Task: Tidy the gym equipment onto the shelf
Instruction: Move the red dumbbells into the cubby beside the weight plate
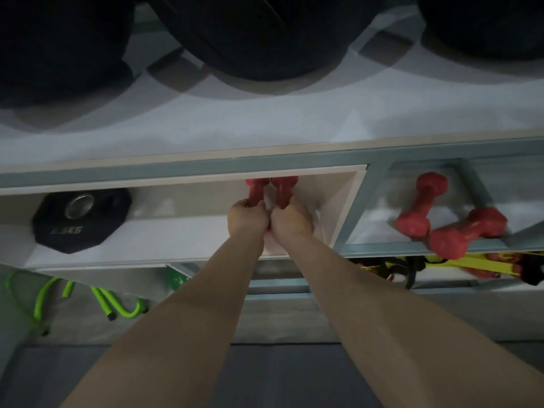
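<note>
Dim shelving unit (206,169) with open cubbies: both arms reach into the middle cubby, left hand (246,217) and right hand (291,220) touching side by side, each clamped on a red dumbbell (256,191) (284,191) whose long axis points away from the hands toward the back wall. Left of the hands lies a black weight plate (81,220); to their right, past the divider, two more red dumbbells (421,204) (468,232), one overhanging the front edge

far heads of the two red dumbbells (272,188) hidden under the shelf's front rail (188,167). near heads covered by the hands. black plate (79,220) marking blurred, only "kg" legible.
</note>
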